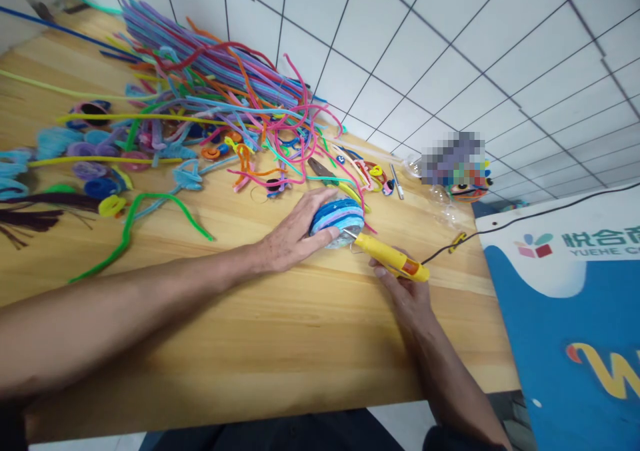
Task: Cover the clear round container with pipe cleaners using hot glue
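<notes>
A round ball (337, 213) wrapped in blue, light blue and pink fuzzy strips sits near the middle of the wooden table. My left hand (300, 233) is closed round its left side, thumb along the lower front. A yellow glue gun (385, 253) is in my right hand (404, 290), which grips it from below. Its metal tip points left and meets, or nearly meets, the ball's lower right, beside my left thumb. A clear part of the ball shows at the bottom.
Bundled pipe cleaners (215, 71) lie across the back left, with loose curled pieces and pliers (321, 170) nearby. A green pipe cleaner (129, 228) bends at the left. A black cord (530, 212) runs right from the glue gun. A decorated ball (467, 190) stands near the tiled wall.
</notes>
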`<state>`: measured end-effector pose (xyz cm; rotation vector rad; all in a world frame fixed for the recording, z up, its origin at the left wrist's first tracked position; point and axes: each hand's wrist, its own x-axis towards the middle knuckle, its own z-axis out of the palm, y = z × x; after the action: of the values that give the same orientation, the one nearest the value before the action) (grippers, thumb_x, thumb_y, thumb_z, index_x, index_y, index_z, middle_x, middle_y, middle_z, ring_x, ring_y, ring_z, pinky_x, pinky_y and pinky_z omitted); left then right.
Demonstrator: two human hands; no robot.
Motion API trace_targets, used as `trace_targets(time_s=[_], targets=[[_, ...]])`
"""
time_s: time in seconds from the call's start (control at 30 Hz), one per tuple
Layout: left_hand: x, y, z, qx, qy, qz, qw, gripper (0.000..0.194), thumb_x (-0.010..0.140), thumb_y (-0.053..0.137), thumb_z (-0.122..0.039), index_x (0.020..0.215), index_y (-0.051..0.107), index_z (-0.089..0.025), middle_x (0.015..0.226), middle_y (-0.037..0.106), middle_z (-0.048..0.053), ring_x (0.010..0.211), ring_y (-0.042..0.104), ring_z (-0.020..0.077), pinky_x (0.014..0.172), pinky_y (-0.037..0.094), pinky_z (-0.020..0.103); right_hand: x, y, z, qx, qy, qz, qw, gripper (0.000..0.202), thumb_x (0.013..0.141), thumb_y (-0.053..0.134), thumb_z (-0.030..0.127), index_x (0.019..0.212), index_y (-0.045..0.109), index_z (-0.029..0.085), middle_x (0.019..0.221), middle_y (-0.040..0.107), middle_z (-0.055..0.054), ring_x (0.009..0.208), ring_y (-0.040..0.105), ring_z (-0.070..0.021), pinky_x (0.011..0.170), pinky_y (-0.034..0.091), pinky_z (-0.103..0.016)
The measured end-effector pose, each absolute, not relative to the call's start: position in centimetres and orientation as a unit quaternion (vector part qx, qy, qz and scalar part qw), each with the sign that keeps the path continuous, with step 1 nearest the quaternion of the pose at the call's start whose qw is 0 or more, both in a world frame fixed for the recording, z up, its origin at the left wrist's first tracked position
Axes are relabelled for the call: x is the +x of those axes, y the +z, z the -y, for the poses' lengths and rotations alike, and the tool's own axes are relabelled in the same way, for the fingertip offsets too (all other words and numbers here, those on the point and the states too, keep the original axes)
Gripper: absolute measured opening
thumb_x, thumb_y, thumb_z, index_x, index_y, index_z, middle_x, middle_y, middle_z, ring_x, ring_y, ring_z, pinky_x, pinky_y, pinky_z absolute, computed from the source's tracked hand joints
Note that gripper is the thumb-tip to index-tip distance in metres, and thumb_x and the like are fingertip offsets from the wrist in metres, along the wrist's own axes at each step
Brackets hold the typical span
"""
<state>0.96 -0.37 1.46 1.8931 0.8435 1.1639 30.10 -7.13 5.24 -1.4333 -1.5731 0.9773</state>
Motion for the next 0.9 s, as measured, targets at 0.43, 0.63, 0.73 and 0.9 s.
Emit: trace_targets(time_s=[0.43,0.63,0.73,0.9], targets=[[0.9,1.4,0.3,0.753,0.449,-0.319,0.36,0.07,0.112,0.057,-0.056,0.169,0.038,-0.02,0.175,0.046,0.02,0.166,0.042,0.0378,0.141,0.035,0.062,30.0,6.2,6.5,-0.565,0.447,0.587,0.369,0.04,0.087,0.089,0.066,0.093,0.082,0.027,0.088,0.078,-0.004,0.085,0.07,-0.0224,0.081,0.061,-0.037],[0.8,1.7,0.4,0.749,0.445,-0.326,0.368,0.07,0.112,0.057,-0.058,0.169,0.04,-0.022,0.174,0.048,0.019,0.165,0.044,0.0385,0.141,0.036,0.064,30.1,6.2,6.1,-0.553,0.473,0.585,0.358,0.045,0.087,0.087,0.07,0.09,0.08,0.026,0.082,0.072,-0.002,0.071,0.057,-0.0176,0.067,0.049,-0.033],[0.8,1.7,0.4,0.749,0.445,-0.326,0.367,0.07,0.112,0.056,-0.058,0.169,0.039,-0.022,0.174,0.048,0.019,0.165,0.044,0.0379,0.141,0.036,0.064,30.0,6.1,6.2,-0.553,0.48,0.584,0.35,0.046,0.087,0.087,0.07,0.089,0.077,0.025,0.079,0.069,-0.002,0.068,0.053,-0.0168,0.064,0.045,-0.033],[0.9,1.6,0.4,0.749,0.443,-0.328,0.368,0.07,0.112,0.057,-0.058,0.169,0.039,-0.022,0.175,0.048,0.019,0.166,0.043,0.037,0.141,0.035,0.063,30.2,5.7,6.2,-0.551,0.48,0.579,0.363,0.045,0.089,0.086,0.069,0.092,0.075,0.025,0.079,0.067,-0.001,0.066,0.05,-0.0157,0.063,0.043,-0.033]])
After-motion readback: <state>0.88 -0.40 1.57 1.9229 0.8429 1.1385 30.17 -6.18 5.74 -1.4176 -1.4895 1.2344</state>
